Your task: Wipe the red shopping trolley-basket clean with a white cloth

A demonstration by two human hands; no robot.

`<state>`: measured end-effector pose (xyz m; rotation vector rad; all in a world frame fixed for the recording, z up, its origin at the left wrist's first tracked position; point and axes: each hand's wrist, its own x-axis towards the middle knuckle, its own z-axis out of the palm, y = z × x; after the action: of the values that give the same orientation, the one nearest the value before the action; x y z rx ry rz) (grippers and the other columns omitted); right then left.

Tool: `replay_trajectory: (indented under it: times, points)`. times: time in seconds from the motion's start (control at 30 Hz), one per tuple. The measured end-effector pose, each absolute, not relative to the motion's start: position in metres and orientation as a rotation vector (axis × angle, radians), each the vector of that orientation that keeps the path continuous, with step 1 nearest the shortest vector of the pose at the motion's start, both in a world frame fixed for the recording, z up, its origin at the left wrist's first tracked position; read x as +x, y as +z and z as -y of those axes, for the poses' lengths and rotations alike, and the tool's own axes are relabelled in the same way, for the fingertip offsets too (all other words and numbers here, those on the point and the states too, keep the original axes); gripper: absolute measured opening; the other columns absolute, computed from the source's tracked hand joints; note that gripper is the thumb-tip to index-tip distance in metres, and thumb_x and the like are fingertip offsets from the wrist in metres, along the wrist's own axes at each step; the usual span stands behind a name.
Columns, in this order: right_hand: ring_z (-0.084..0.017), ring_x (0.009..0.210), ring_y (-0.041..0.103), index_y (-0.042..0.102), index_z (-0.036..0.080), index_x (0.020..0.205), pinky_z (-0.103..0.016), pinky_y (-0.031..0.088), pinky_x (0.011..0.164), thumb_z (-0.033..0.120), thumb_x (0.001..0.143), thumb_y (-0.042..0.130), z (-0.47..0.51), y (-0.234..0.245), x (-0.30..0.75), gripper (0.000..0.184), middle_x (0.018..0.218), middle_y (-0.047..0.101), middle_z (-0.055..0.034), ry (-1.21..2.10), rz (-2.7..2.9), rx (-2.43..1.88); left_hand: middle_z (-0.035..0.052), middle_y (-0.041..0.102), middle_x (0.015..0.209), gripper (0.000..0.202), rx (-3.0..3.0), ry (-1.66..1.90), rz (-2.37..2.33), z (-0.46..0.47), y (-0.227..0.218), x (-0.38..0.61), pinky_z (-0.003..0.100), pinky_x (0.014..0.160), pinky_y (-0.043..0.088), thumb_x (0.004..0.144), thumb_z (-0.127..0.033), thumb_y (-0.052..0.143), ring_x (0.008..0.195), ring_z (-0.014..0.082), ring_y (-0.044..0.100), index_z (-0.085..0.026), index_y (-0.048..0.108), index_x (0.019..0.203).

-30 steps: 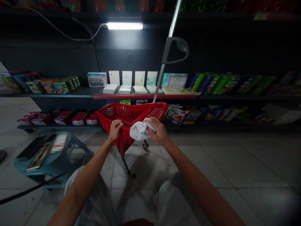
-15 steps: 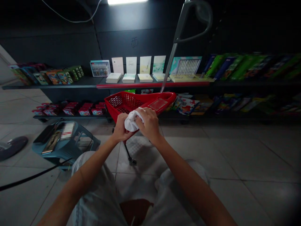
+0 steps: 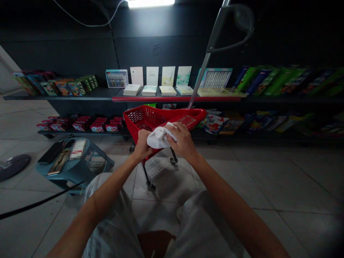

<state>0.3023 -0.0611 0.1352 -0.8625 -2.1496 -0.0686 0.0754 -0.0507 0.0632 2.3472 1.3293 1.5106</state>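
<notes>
A red plastic shopping cart [image 3: 166,114] with a perforated basket, wheeled legs and a long pole ending in a grey handle [image 3: 212,46] stands in front of me. My right hand [image 3: 184,140] is closed over a bunched white cloth [image 3: 158,138], pressed against the cart's near rim. On the cloth's left side, my left hand [image 3: 142,145] is closed around the near corner of the basket. The cloth and the hand itself partly hide its fingertips. Below the hands, a caster [image 3: 151,186] rests on the tiles.
A blue-grey plastic stool [image 3: 67,168] at my left carries a phone and other items. Behind the cart, a dark shelf [image 3: 91,95] holds books, boxes and green packets, with more packages [image 3: 215,122] on the lower level. A black cable [image 3: 40,202] runs from the left.
The cart has shifted a little to the right, its handle too. Both hands moved right with it, and more of the cloth shows, spread out wider.
</notes>
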Motion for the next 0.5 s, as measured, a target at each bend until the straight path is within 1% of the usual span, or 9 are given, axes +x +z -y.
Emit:
replay_trajectory:
  times: [0.07,0.13,0.23,0.33,0.5]
  points:
    - [-0.030,0.121,0.056,0.066,0.023,0.130,-0.045,0.044,0.108,0.024,0.099,0.050,0.059,0.136,0.305,0.035,0.127,0.063,-0.0118,-0.079,2.133,-0.861,0.0051,0.060,0.094,0.024,2.404,1.541,-1.279,0.052,0.063,0.072,0.044,0.090,0.046,0.073,-0.030,0.062,0.093,0.0253,0.055,-0.023,0.054,0.095]
    - [-0.030,0.121,0.056,0.067,0.024,0.129,-0.045,0.045,0.108,0.022,0.096,0.053,0.057,0.140,0.308,0.036,0.126,0.063,-0.0117,-0.072,2.122,-0.867,0.0061,0.060,0.096,0.030,2.408,1.568,-1.282,0.054,0.063,0.069,0.044,0.089,0.046,0.070,-0.025,0.061,0.095,0.0260,0.055,-0.024,0.052,0.098]
    - [-0.031,0.121,0.056,0.069,0.025,0.128,-0.047,0.045,0.109,0.018,0.093,0.055,0.047,0.148,0.313,0.038,0.125,0.063,-0.0110,-0.066,2.096,-0.917,0.0059,0.057,0.092,0.029,2.366,1.621,-1.312,0.054,0.062,0.061,0.044,0.087,0.046,0.068,-0.024,0.060,0.092,0.0257,0.054,-0.025,0.047,0.094]
    - [-0.031,0.121,0.055,0.071,0.023,0.125,-0.047,0.046,0.109,0.016,0.091,0.055,0.030,0.155,0.320,0.037,0.125,0.063,-0.0119,-0.085,2.059,-0.973,0.0053,0.056,0.090,0.026,2.342,1.675,-1.306,0.054,0.061,0.052,0.043,0.085,0.048,0.069,-0.025,0.059,0.091,0.0250,0.054,-0.026,0.044,0.091]
    - [-0.032,0.114,0.057,0.075,0.020,0.119,-0.046,0.047,0.105,0.014,0.088,0.056,0.000,0.155,0.331,0.036,0.121,0.062,-0.0134,-0.121,2.040,-1.039,0.0046,0.056,0.090,0.023,2.299,1.721,-1.314,0.055,0.057,0.030,0.042,0.083,0.050,0.072,-0.026,0.059,0.089,0.0229,0.056,-0.026,0.042,0.088]
